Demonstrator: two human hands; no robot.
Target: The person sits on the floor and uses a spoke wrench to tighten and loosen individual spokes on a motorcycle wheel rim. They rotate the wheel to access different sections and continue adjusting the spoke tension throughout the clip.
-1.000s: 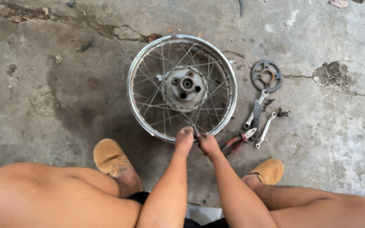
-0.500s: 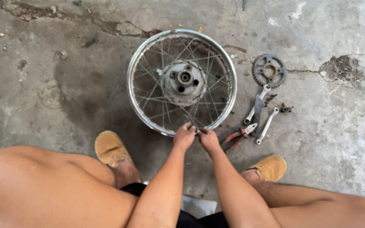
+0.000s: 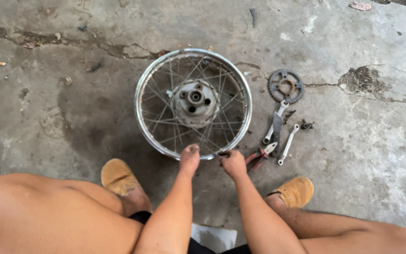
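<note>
Concrete floor (image 3: 48, 108), grey, cracked and stained, fills the view as we look down from above at our own bare knees and two arms reaching forward. On the left, one tan shoe (image 3: 117, 176) rests on the floor beside our knee. Just past it lies a spoked metal wheel (image 3: 193, 103), flat on the ground, its shiny rim circling a dull hub in the middle. Our left hand (image 3: 189, 159) sits on the near edge of the rim, fingers curled down over it — a closed grip, though we cannot tell how tightly. Our right hand (image 3: 233, 163) is just beside it at the same edge, fingers bunched together on a small dark piece at the rim; we cannot make out what it is. Right of that hand lie red-handled pliers (image 3: 260, 156), then two wrenches (image 3: 278, 129) side by side, and beyond them a dark toothed sprocket (image 3: 285, 86). A second tan shoe (image 3: 297, 190) sits at lower right.
</note>
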